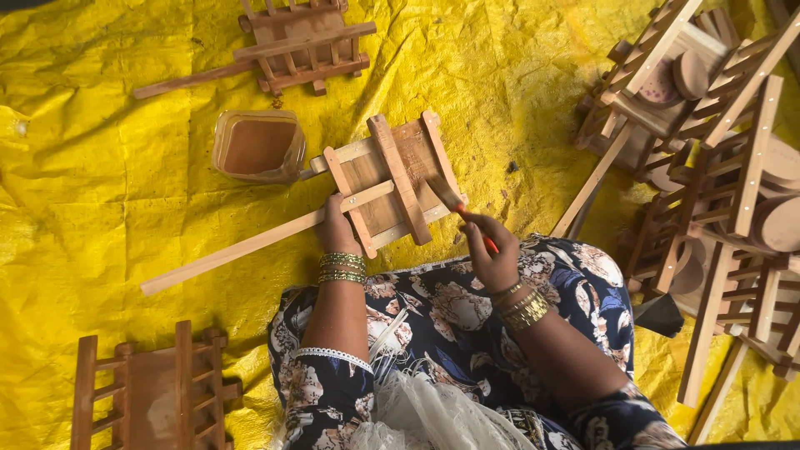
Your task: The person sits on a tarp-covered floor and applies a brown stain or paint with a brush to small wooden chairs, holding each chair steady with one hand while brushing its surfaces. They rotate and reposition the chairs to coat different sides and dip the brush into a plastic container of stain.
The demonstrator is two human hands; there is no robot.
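My left hand [337, 227] rests on the near edge of the small wooden cart [390, 179] that lies on the yellow tarp [100, 192] in front of my knees. The fingers are pressed together and curled over the cart's frame where its long handle [233, 248] joins; the handle runs out to the left and near, flat on the tarp. The cart lies with its slats and cross bars facing up, tilted a little clockwise.

My right hand [490, 250] pinches a paintbrush [457, 204] by its red grip, thumb and fingertips closed on it. The bristles touch the right part of the cart's boards, near the right-hand slat. That wood looks darker than the pale handle.

Just left of the cart and far of its handle stands a clear square tub [258, 146] holding brown liquid. It is close to the cart's left corner; I cannot tell whether they touch.

Far and left lies a darker brown cart [300, 42], its handle pointing left. Near and left lies another brown cart [154, 392], partly cut by the frame edge. To the right stands a crowded pile of pale carts [717, 158] with round wooden wheels, stacked against one another.

My lap is covered by dark floral cloth [442, 308].
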